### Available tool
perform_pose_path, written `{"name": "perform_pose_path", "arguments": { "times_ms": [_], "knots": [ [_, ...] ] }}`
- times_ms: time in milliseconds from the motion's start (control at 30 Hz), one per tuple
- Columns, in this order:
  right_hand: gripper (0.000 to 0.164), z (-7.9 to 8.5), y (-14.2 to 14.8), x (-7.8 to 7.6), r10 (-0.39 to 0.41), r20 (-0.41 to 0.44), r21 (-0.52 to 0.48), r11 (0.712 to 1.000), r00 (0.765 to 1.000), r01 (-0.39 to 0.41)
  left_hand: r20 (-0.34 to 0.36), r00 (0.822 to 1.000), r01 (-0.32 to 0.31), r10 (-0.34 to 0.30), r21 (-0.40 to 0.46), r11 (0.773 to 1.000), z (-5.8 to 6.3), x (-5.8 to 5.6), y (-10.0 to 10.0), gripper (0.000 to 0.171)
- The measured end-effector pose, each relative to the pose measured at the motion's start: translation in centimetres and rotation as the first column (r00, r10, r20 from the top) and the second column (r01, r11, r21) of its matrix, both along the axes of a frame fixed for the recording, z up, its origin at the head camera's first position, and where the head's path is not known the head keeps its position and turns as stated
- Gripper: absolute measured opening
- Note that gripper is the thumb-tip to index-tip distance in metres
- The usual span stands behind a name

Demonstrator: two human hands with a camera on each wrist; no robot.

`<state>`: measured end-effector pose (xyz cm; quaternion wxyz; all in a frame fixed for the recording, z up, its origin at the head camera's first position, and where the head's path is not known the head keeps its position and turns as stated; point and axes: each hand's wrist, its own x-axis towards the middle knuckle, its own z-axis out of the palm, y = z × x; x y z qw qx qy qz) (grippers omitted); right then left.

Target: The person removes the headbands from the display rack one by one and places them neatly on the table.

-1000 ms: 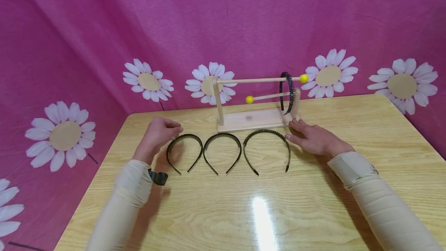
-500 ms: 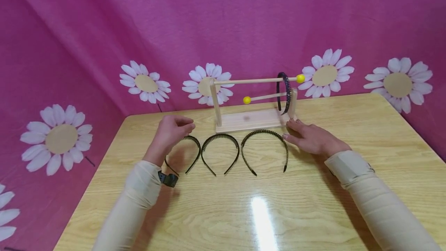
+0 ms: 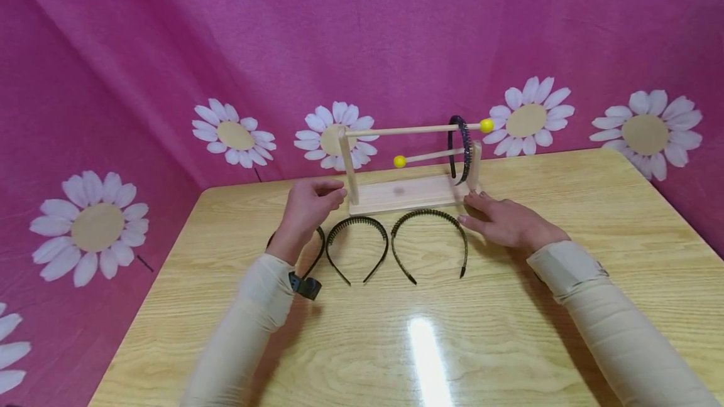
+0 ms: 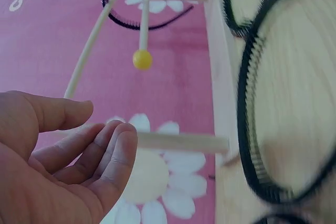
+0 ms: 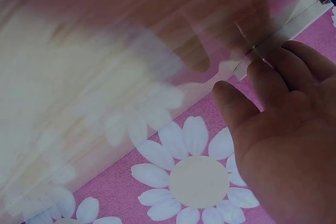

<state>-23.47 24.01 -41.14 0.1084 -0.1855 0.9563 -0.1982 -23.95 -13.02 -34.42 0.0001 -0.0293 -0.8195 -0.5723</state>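
A wooden stand (image 3: 407,193) with two yellow-tipped rods stands at the back of the table, and a dark toothed headband (image 3: 467,149) hangs on its rods at the right. Three more headbands lie in a row in front: a gold-brown one (image 3: 430,212) at right, a black one (image 3: 358,220) in the middle, and a left one (image 3: 320,253) partly hidden. My left hand (image 3: 305,209), fingers loosely bent around nothing, is beside the stand's left post. My right hand (image 3: 511,222) rests its fingertips at the base's right front corner, fingers fairly straight.
The light wood table (image 3: 362,338) runs back to a pink curtain (image 3: 362,36) printed with white daisies. A dark wrist strap and camera (image 3: 305,284) sit at my left cuff. Light glares off the table's front.
My left hand has moved right, from beside the left headband to the stand's left post, and its arm now covers part of that headband. The right hand stays at the base corner.
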Motion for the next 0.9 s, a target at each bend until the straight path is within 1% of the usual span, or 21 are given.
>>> {"name": "perform_pose_path", "arguments": {
  "times_ms": [167,400,533,633,767,900],
  "knots": [
    [0.079,0.1,0.0,0.0,-0.006,0.009,-0.012,1.000,1.000,0.006,-0.006,1.000,0.010,-0.010,0.014,1.000,0.1,-0.4,2.1,0.024],
    [0.079,0.1,0.0,0.0,-0.006,0.011,-0.016,1.000,1.000,0.006,-0.024,0.997,0.068,-0.066,0.061,0.996,0.3,-0.6,4.2,0.024],
    [0.080,0.2,0.1,0.0,-0.008,0.023,-0.007,1.000,1.000,0.008,-0.018,0.997,0.071,-0.070,0.095,0.993,0.3,-0.9,5.3,0.025],
    [0.081,0.2,0.1,-0.1,-0.012,0.028,0.003,1.000,1.000,0.012,-0.018,0.997,0.080,-0.079,0.105,0.991,0.4,-1.1,6.2,0.026],
    [0.080,0.2,0.1,-0.1,-0.012,0.019,0.006,1.000,1.000,0.012,-0.036,0.995,0.097,-0.093,0.112,0.989,0.4,-1.3,7.7,0.025],
    [0.078,0.1,0.0,-0.1,-0.007,0.007,-0.001,1.000,1.000,0.007,-0.043,0.992,0.122,-0.117,0.153,0.981,0.2,-1.5,9.1,0.026]
  ]
}}
